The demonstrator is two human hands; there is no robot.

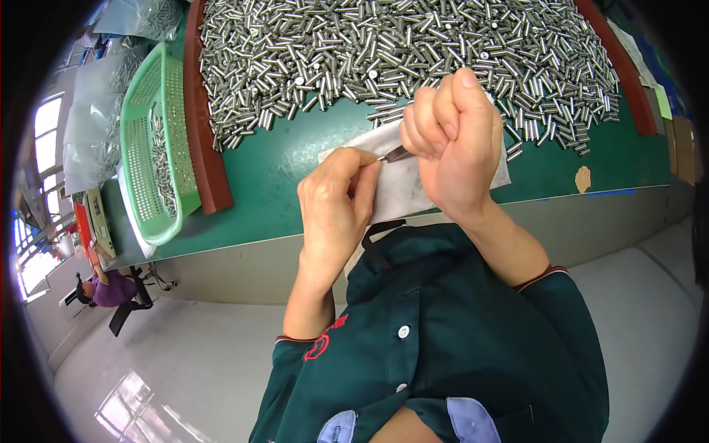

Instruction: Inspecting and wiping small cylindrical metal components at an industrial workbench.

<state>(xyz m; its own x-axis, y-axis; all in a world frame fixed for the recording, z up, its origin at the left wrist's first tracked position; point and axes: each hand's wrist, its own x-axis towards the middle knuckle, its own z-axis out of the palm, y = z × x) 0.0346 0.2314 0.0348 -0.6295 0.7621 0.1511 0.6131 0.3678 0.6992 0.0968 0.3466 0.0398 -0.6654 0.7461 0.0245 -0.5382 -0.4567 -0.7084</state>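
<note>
My right hand (459,136) is closed in a fist, thumb uppermost, around a slim tool (397,153) with a narrow grey metal end; its handle is hidden in the fist. The tool's tip points left and meets the fingertips of my left hand (332,192). Those fingers are pinched together, and whatever they hold is too small and covered to name. Both hands are over a white cloth (402,188) with grey smudges, lying at the table's near edge. Just beyond it spreads a large heap of short, shiny metal pins (413,55).
Dark red rails (203,148) flank the heap on the green table (277,159). At left stand a green plastic basket (136,173) with more pins and clear bags (92,122) of metal parts. A tan scrap (583,179) lies at right. Another person (111,289) sits far left.
</note>
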